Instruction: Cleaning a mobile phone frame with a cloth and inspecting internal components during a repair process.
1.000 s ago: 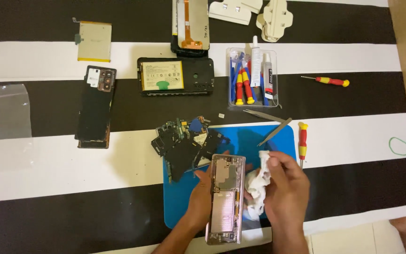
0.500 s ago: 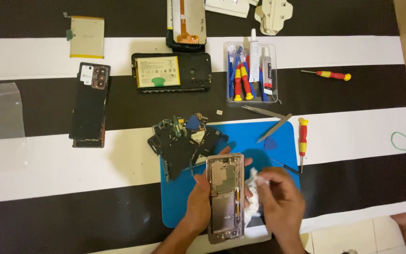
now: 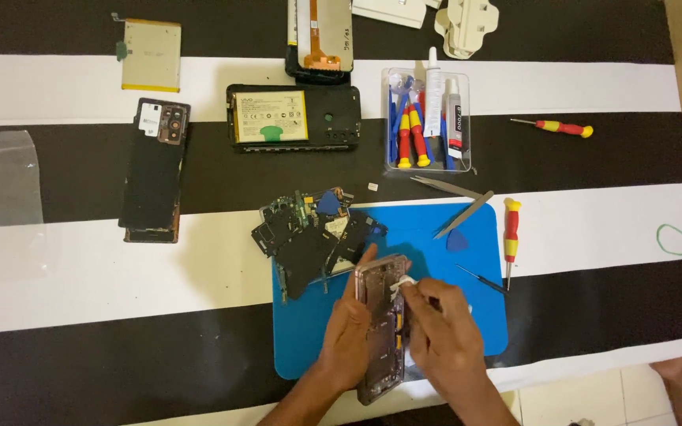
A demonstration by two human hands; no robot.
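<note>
Since a second ago our right hand (image 3: 445,331) has dropped from beside the phone frame (image 3: 380,327) onto it, and the white wad (image 3: 401,285) that showed loosely at the frame's side now sits pinched at our fingertips against the frame's upper part; we judge that the wiping of the opened frame is under way rather than being prepared; our left hand (image 3: 346,335) has kept its place along the frame's left edge.

We hold the frame upright along its length over the blue mat (image 3: 309,331), near the mat's lower edge; our left hand is clasped round the frame, thumb lying up its side, forearm coming in from below; our right hand is curled, knuckles up, fingers closed on the wad and pressed to the frame's inner face.

Just above and to the left lies a heap of dark circuit boards (image 3: 309,233); tweezers (image 3: 447,188) and a red-and-yellow screwdriver (image 3: 510,237) rest near the mat's far right corner.
</note>
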